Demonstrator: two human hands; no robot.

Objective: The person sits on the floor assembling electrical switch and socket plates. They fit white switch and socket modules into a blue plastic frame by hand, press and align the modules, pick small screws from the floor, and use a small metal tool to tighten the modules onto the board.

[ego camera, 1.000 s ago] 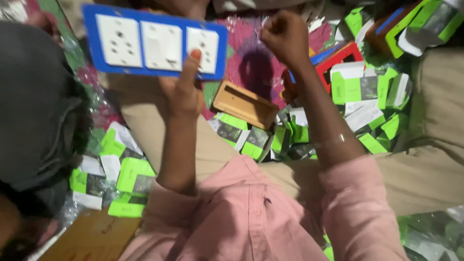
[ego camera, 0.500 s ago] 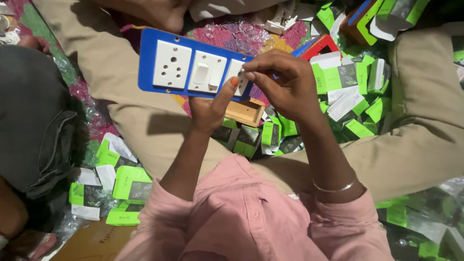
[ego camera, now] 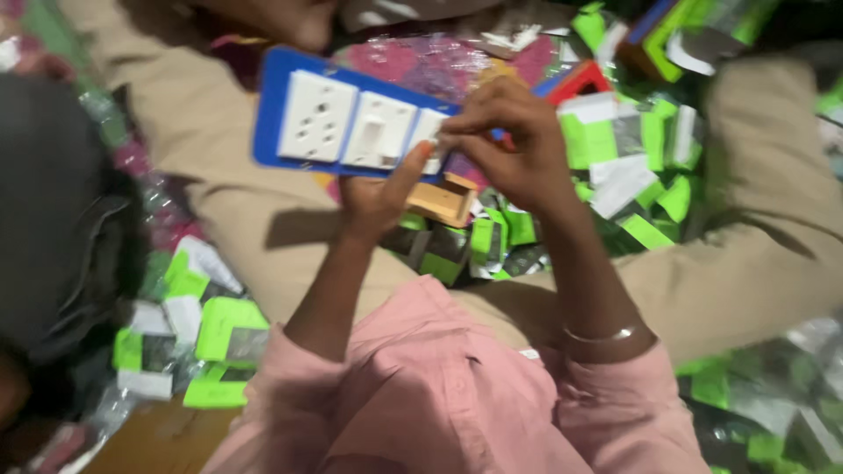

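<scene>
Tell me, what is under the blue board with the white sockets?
Under the blue board the left hand supports it, thumb on its front. Just below its right end lies a small wooden box among green-and-white packets. The board's underside is hidden.

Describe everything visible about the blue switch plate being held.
The blue switch plate is a flat rectangular board, plastic by its look, carrying three white square modules in a row: a socket with round holes at its left end, a rocker switch in the middle, and a third one partly hidden by fingers. It is held up above the lap, tilted slightly. The left hand supports its lower edge, thumb on the front; the right hand pinches at the right end module. The picture is somewhat blurred.
</scene>
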